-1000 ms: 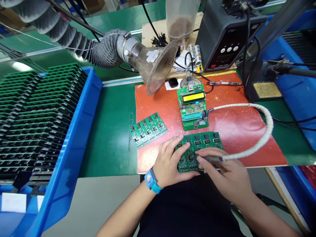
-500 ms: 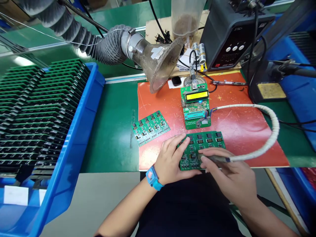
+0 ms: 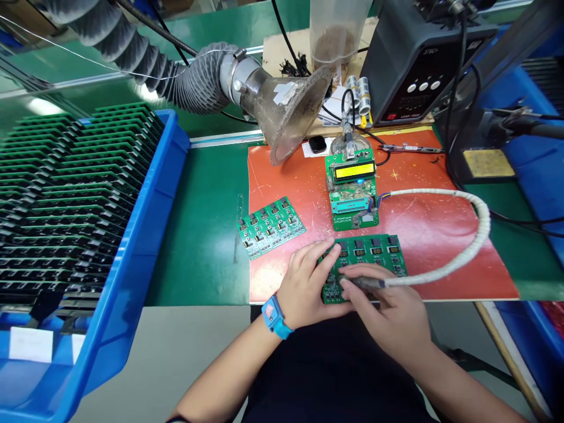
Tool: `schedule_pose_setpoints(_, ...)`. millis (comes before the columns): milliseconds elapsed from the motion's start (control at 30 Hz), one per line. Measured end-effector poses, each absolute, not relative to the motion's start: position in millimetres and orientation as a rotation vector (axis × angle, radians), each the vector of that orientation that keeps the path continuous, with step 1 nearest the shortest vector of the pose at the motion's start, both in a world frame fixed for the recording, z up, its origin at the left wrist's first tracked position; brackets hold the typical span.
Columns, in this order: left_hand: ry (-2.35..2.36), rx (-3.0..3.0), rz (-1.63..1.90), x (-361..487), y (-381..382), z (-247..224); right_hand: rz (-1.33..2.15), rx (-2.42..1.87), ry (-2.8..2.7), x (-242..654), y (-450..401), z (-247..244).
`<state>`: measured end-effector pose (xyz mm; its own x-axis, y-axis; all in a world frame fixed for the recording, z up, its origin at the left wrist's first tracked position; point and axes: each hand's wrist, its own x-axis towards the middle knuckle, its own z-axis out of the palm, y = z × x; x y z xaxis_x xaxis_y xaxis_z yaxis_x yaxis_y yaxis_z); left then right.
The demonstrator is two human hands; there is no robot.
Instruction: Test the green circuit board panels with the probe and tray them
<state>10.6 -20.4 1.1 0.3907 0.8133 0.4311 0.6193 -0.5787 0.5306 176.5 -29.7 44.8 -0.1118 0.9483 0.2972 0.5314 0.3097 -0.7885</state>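
Note:
A green circuit board (image 3: pixel 376 249) with a row of small displays lies at the front edge of the red mat. My left hand (image 3: pixel 306 285), a blue watch on its wrist, holds the board's left end, thumb along the front edge and fingers on top. My right hand (image 3: pixel 390 305) pinches a dark probe (image 3: pixel 368 283) on a white wrapped cable (image 3: pixel 467 255), its tip hidden at the board's left part. The cable runs to a programmer board (image 3: pixel 352 191) with a lit yellow screen behind. A second circuit board (image 3: pixel 271 228) lies to the left.
A blue bin (image 3: pixel 165 170) full of stacked boards stands at the left. A fume hood (image 3: pixel 295 111) on a grey hose hangs over the mat's back edge. At the back right are a soldering station (image 3: pixel 423 70), a plastic container (image 3: pixel 337 35) and a tweezers-like tool (image 3: pixel 412 148).
My right hand has moved left along the board with the probe, and the cable has shifted with it. My left hand stays on the board. The view has shifted slightly.

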Motion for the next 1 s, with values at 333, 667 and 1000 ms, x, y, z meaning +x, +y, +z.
schedule_pose_setpoints(333,1.26,2.388,0.955,10.3,-20.2,1.2,0.619,-1.32,-1.818,175.3,-26.8,46.1)
schedule_pose_setpoints(667,1.262,2.393,0.942,10.3,-19.9,2.5,0.643,-1.303,-1.802,176.5,-27.3,43.8)
schedule_pose_setpoints(1000,1.273,2.406,0.965,10.6,-19.4,3.1,0.723,-1.238,-1.786,181.6,-28.9,41.6)
